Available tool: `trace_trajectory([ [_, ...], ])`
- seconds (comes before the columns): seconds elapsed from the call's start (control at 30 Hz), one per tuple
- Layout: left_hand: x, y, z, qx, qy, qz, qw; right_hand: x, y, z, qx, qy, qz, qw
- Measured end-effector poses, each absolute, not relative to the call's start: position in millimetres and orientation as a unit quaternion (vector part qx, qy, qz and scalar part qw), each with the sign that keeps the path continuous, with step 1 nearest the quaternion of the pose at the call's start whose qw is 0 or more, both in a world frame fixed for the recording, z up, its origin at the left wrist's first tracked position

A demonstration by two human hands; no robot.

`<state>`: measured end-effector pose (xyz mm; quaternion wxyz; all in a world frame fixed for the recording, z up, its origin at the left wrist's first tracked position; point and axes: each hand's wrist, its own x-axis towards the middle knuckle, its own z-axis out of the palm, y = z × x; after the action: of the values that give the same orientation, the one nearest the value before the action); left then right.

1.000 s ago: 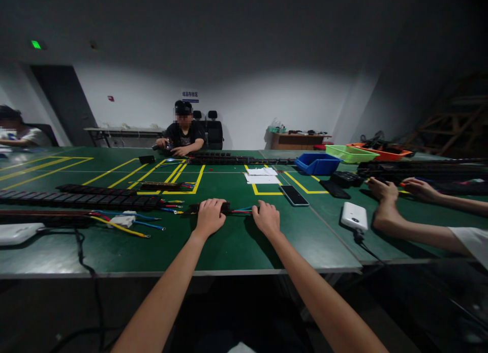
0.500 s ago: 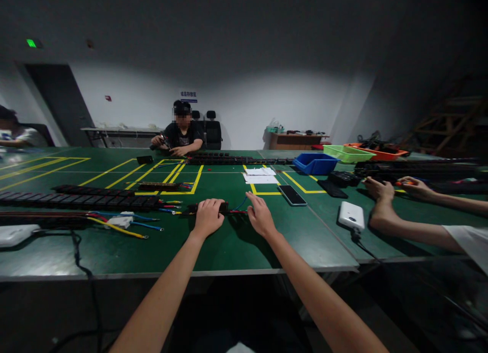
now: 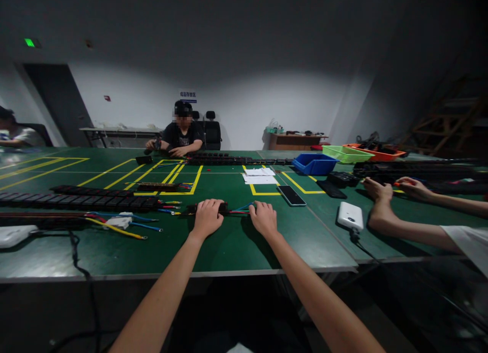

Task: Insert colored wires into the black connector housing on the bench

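A short black strip-like part (image 3: 191, 209) lies on the green table, and my left hand (image 3: 208, 218) is curled over it from above. From its right side run thin blue, red and green wires (image 3: 240, 209). My right hand (image 3: 264, 218) holds the far ends of these wires between bent fingers; the wire tips are hidden. To the left, a long black segmented strip (image 3: 80, 201) ends in several coloured leads with metal lugs. Nearer me, a yellow lead (image 3: 118, 229) and blue leads lie beside a white connector (image 3: 121, 221).
A phone (image 3: 291, 196), white papers (image 3: 260, 176), a blue bin (image 3: 314, 165) and a white power bank (image 3: 349, 216) are on the right. A co-worker's hands (image 3: 381, 190) work at far right; another person (image 3: 183, 134) sits opposite. A cable (image 3: 82, 271) hangs over the front edge.
My right hand has closed from stretched fingers onto the wires, and the blue wire now lies lower, alongside the others. My left hand stays on the black part.
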<state>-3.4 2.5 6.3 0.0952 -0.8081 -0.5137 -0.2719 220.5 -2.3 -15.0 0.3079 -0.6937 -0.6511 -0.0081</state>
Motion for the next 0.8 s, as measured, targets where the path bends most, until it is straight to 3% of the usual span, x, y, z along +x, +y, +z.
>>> trace_trajectory([
  [0.27,-3.9,3.3,4.5,-0.809,-0.508,-0.277,0.103,222.5,0.1,-14.8,-0.547,-0.74,-0.005,0.392],
  [0.8,-4.0,4.4,4.0,-0.81,-0.506,-0.28,0.099,223.6,3.3,-19.0,-0.685,-0.655,-0.004,0.319],
])
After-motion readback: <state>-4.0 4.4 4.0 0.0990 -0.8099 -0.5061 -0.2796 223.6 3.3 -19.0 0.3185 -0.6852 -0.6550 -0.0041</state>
